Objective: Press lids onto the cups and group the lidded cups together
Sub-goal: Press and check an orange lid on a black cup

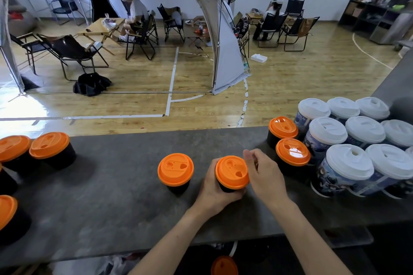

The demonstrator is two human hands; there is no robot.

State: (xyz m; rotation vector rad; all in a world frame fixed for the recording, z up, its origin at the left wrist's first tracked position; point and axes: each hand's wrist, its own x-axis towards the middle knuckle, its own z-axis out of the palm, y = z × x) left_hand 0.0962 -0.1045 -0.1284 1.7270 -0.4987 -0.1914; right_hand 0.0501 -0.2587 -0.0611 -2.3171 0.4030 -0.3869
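On the grey counter (125, 212) my left hand (214, 192) grips the body of a black cup whose orange lid (232, 172) sits on top. My right hand (263, 174) is beside the lid's right rim with fingers curled; whether it touches the lid is unclear. Another orange-lidded black cup (175, 173) stands just to the left. Two more orange-lidded cups (292, 155) (282, 130) stand right of my hands, against a cluster of several white-lidded printed cups (348, 163).
Several orange-lidded black cups (49, 148) stand at the counter's left end. One orange lid (224, 265) shows below the counter's near edge. Beyond the far edge lies a wooden floor with folding chairs, tables, a tent arch and seated people.
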